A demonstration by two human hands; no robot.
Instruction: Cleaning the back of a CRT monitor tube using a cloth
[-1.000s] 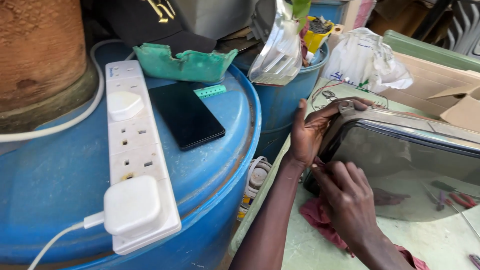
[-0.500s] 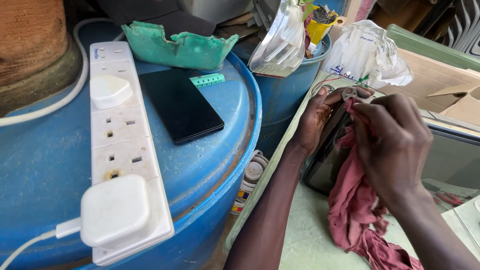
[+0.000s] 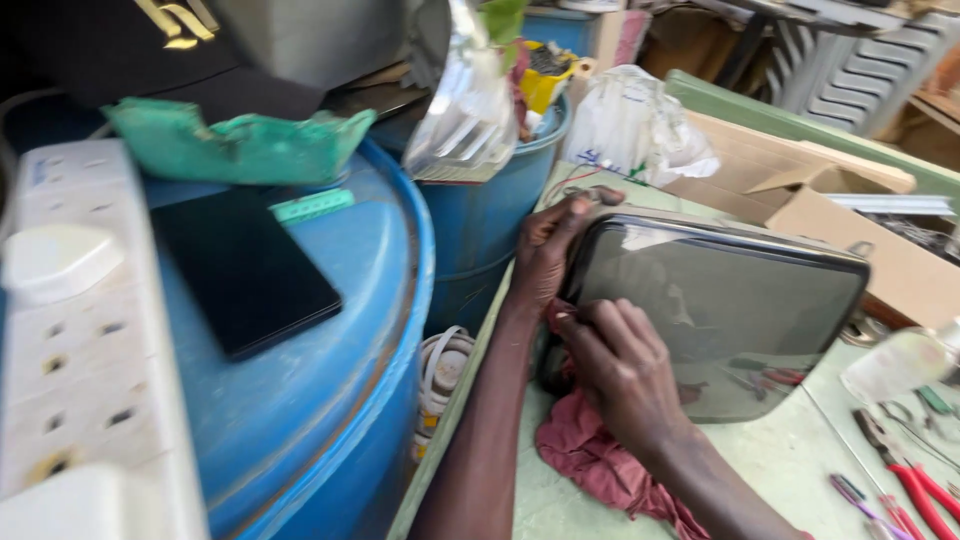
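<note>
Glass, dark and reflective, fills the front of a rounded-cornered screen unit [image 3: 715, 315] that stands tilted on its edge on the pale green bench [image 3: 800, 460], face turned toward the camera. In the head view, the only one there is, it seems propped this way so that its near left edge can be reached and steadied at once.

At that edge's upper corner, the left hand [image 3: 550, 255] curls over the rim, fingers wrapped round the frame and thumb behind, closed firmly on the unit; this grip looks to be what keeps it upright. Lower on the same edge, the right hand [image 3: 620, 365] is bent into a loose fist, fingertips pressed against the glass. A red cloth [image 3: 590, 455] lies bunched just beneath this hand and trails down the bench; whether the fingers actually pinch the cloth or only rest above it cannot be told.

Left of the unit stands a blue drum [image 3: 330, 400], its lid serving as a shelf for a black phone [image 3: 240, 265], a white power strip [image 3: 75, 340] and a torn green tray [image 3: 235, 145]. Behind the unit lies an open cardboard box [image 3: 830, 195]; at its lower right, red-handled pliers [image 3: 925, 490] rest on the bench.
</note>
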